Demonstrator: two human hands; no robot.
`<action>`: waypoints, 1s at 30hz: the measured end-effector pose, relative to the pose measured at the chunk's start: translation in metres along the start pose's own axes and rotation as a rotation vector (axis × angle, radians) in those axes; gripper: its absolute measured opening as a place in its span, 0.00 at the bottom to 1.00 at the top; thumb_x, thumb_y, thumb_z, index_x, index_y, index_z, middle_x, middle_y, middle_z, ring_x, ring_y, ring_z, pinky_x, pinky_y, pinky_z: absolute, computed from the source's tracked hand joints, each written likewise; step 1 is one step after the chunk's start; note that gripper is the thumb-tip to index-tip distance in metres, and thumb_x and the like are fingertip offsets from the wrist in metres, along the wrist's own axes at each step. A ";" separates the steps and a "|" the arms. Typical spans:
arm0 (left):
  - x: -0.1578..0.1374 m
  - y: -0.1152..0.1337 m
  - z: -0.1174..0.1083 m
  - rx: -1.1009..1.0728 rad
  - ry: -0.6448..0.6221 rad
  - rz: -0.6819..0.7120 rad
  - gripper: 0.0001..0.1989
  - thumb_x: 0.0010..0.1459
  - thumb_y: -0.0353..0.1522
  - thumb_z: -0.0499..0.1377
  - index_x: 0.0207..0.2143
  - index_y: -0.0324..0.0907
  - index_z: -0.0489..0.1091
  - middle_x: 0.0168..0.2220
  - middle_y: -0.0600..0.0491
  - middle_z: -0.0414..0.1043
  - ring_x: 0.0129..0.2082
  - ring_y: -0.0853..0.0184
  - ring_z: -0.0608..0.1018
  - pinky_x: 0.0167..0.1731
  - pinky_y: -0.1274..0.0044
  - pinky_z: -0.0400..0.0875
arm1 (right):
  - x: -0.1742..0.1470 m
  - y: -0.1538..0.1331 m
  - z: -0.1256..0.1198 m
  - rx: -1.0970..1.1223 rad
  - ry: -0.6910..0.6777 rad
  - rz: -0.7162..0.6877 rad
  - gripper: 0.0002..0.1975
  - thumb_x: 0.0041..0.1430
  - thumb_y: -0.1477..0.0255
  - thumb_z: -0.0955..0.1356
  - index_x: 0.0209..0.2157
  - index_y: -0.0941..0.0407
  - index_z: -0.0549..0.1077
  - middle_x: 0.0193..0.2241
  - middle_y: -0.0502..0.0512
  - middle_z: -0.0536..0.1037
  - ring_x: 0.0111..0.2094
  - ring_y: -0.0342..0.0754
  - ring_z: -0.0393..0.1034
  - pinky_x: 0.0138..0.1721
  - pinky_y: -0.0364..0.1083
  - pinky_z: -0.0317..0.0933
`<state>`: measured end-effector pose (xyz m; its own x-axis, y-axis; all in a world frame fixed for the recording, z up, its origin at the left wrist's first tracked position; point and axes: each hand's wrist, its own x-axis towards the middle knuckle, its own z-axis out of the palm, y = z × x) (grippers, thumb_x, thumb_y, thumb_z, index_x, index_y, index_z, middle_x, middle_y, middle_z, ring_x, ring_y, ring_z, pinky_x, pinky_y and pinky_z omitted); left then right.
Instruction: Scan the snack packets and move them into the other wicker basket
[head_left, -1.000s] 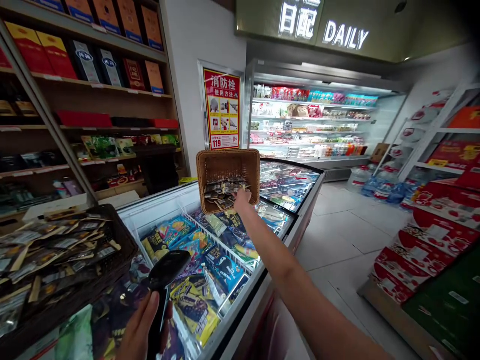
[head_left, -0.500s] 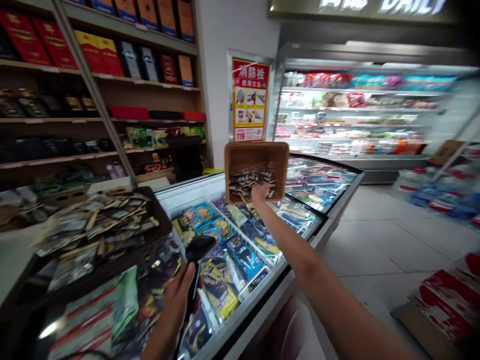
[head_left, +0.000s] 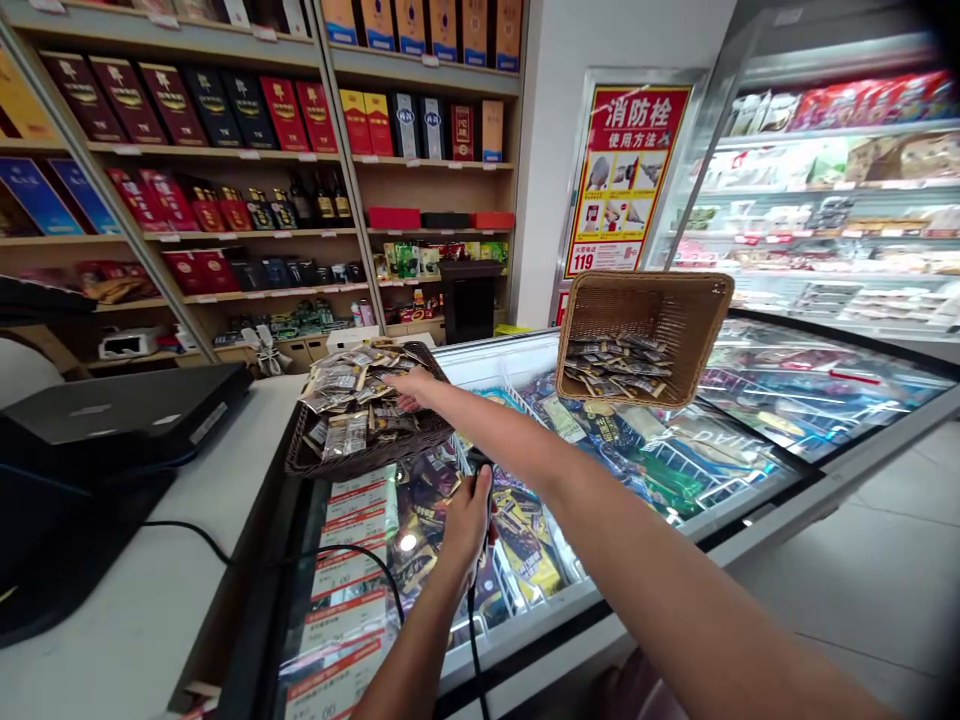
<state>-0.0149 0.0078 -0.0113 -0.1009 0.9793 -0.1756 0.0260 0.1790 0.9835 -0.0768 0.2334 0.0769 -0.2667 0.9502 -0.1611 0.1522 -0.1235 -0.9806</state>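
Observation:
My left hand (head_left: pixel 466 515) is wrapped round the grip of a black corded barcode scanner (head_left: pixel 480 462), held over the glass-topped freezer. My right hand (head_left: pixel 412 388) reaches across to a dark brown wicker basket (head_left: pixel 330 462) heaped with small snack packets (head_left: pixel 349 380). Its fingers are apart at the packets on the basket's right side; the tips are partly hidden. A light tan wicker basket (head_left: pixel 686 345) stands tilted on the freezer to the right, with several similar packets (head_left: pixel 619 365) in its lower part.
The freezer (head_left: pixel 720 545) holds bagged ice creams under glass. Price labels (head_left: pixel 345 570) lie at its left end. A black cable (head_left: pixel 352 548) crosses from the white counter (head_left: pixel 142 560), where a black machine (head_left: pixel 112 400) sits. Shelves of boxes (head_left: pixel 289 115) stand behind.
My right hand has left the tan basket and moved left to the dark basket. The view has turned left. My left hand still holds the barcode scanner.

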 end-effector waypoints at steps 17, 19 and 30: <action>-0.013 0.015 0.009 -0.041 -0.079 0.064 0.30 0.54 0.62 0.59 0.29 0.43 0.68 0.21 0.59 0.66 0.13 0.73 0.66 0.14 0.80 0.58 | -0.095 0.048 -0.182 0.381 0.471 -0.273 0.12 0.48 0.67 0.74 0.32 0.54 0.70 0.27 0.47 0.76 0.31 0.44 0.71 0.28 0.41 0.64; -0.015 0.017 0.010 -0.051 -0.097 0.074 0.29 0.55 0.61 0.59 0.29 0.43 0.68 0.20 0.60 0.65 0.14 0.73 0.67 0.14 0.80 0.59 | -0.108 0.073 -0.212 0.430 0.533 -0.274 0.14 0.45 0.64 0.76 0.32 0.54 0.72 0.28 0.48 0.77 0.31 0.45 0.71 0.29 0.41 0.63; -0.027 0.035 0.009 -0.021 -0.248 0.046 0.31 0.53 0.62 0.61 0.33 0.42 0.67 0.26 0.56 0.72 0.17 0.72 0.72 0.15 0.81 0.59 | -0.104 0.135 -0.260 0.551 0.674 -0.127 0.12 0.43 0.67 0.79 0.25 0.56 0.75 0.23 0.50 0.76 0.26 0.44 0.68 0.26 0.42 0.58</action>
<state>-0.0021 -0.0119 0.0272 0.1470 0.9801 -0.1333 0.0040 0.1342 0.9909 0.2190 0.1919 -0.0097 0.3951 0.9111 -0.1174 -0.3678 0.0398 -0.9291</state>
